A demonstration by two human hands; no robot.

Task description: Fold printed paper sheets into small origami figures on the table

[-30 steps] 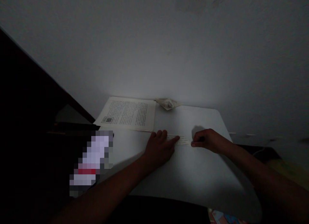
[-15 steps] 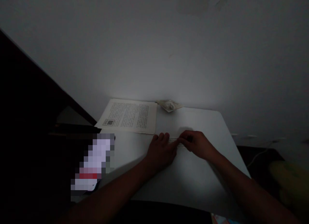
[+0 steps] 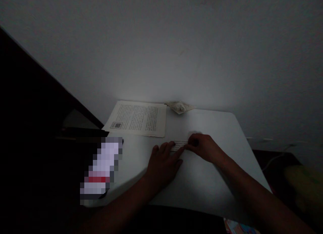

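Gently press the printed paper strip (image 3: 179, 144) flat, right and near of the printed page (image 3: 138, 119), with your open left hand (image 3: 163, 163), while your right hand (image 3: 205, 148), grip too dark to tell, meets its right end.

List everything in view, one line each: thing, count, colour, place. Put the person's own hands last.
wall: one, grey, behind the table
table: one, white, centre
printed paper: sheet count unclear, off-white, table's far left
folded paper piece: one, off-white, table's far edge
paper strip: one, off-white with print, under the fingers
pixelated object: one, pale with red band, table's left side
slanted shape: one, near-black, far left
cable: one, pale, right of table
blurry object: one, yellowish, lower right
patterned item: one, multicoloured, bottom edge
left hand: one, bare, on the strip
right hand: one, bare, at the strip's right end
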